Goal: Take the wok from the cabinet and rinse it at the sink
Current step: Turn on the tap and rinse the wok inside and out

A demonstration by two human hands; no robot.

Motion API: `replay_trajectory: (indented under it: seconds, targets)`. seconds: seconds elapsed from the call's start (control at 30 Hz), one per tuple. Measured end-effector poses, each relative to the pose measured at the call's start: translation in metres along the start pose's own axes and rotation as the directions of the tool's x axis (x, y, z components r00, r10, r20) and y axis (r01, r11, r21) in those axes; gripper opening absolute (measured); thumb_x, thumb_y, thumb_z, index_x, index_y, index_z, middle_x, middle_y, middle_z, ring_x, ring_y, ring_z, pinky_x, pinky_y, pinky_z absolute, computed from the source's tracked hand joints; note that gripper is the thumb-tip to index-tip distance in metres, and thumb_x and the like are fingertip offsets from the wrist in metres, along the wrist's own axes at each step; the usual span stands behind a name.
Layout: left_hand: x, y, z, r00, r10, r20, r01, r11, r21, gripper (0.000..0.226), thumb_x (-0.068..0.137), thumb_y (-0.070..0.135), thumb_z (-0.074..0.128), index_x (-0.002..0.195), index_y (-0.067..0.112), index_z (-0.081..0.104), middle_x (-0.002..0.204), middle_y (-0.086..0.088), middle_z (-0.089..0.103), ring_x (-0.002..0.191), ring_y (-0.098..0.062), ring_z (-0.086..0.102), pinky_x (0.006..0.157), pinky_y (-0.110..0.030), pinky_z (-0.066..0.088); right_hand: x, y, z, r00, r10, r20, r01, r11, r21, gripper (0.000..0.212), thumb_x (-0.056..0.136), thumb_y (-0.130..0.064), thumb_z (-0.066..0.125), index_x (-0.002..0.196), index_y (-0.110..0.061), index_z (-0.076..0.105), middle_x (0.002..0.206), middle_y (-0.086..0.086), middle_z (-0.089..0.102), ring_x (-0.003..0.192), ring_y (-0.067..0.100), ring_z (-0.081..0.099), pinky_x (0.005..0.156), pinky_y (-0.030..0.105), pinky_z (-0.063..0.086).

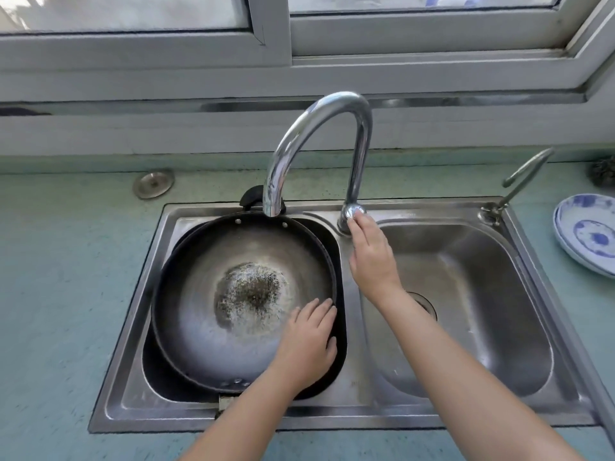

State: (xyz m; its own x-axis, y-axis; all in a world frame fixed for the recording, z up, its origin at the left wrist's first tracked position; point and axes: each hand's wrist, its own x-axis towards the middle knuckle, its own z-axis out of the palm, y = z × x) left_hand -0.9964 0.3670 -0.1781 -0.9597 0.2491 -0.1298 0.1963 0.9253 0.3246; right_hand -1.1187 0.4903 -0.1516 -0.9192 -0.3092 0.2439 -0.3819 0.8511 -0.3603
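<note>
A dark round wok (206, 294) sits in the left basin of the steel double sink (139, 387), filling most of it, with a speckled wet patch at its bottom. The tall curved tap (319, 134) arches over it, its spout ending above the wok's far rim. My left hand (309, 344) lies on the wok's near right rim, fingers inside and thumb over the edge. My right hand (369, 251) reaches to the tap's base, fingertips on the round handle (352, 211). No running water is visible.
The right basin (466, 294) holds nothing, its drain partly hidden by my right forearm. Stacked blue-and-white plates (589, 234) sit on the green counter at the right. A small second tap (519, 181) stands at the sink's back right corner. A window frame runs behind.
</note>
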Motion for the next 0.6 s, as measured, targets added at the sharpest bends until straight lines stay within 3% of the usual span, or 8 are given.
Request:
replay_trajectory:
  seconds: [0.2,0.4,0.5,0.6]
  targets:
    - [-0.001,-0.002,0.004,1.000,0.017,-0.024,-0.017,1.000,-0.001,0.051,0.070,0.034,0.042,0.110,0.017,0.069,0.119,0.003,0.068,0.107,-0.017,0.065,0.084,-0.037,0.054,0.015,0.009,0.001,0.999,-0.041,-0.012,0.041,0.999,0.006,0.036,0.073,0.005,0.050,0.106,0.012,0.063,0.109,0.028,0.066,0.101,0.043,0.065,0.077,0.050,0.056]
    - [-0.002,-0.002,0.005,0.999,0.023,-0.032,-0.023,1.000,-0.008,0.051,0.071,0.035,0.043,0.111,0.016,0.068,0.121,0.003,0.067,0.108,-0.017,0.065,0.085,-0.037,0.054,0.025,0.011,-0.010,0.993,-0.119,0.018,0.120,0.991,-0.062,0.048,0.048,0.020,0.070,0.096,0.015,0.066,0.095,0.027,0.070,0.092,0.040,0.069,0.080,0.046,0.055]
    - [-0.003,-0.001,0.005,0.999,0.019,-0.026,-0.019,1.000,-0.011,0.051,0.070,0.035,0.043,0.111,0.016,0.068,0.121,0.003,0.067,0.107,-0.017,0.065,0.084,-0.037,0.054,0.034,0.010,-0.020,0.993,-0.081,0.086,0.084,0.996,-0.024,0.047,0.068,0.013,0.060,0.115,0.011,0.058,0.122,0.024,0.060,0.119,0.035,0.054,0.101,0.034,0.041]
    - [-0.004,-0.001,0.004,1.000,0.012,-0.026,-0.012,1.000,-0.004,0.052,0.070,0.035,0.043,0.111,0.015,0.067,0.121,0.001,0.067,0.107,-0.019,0.065,0.083,-0.038,0.054,0.036,0.010,-0.024,0.981,-0.010,0.192,0.009,1.000,0.010,0.053,0.080,0.006,0.051,0.132,0.004,0.046,0.140,0.017,0.047,0.133,0.028,0.040,0.108,0.029,0.029]
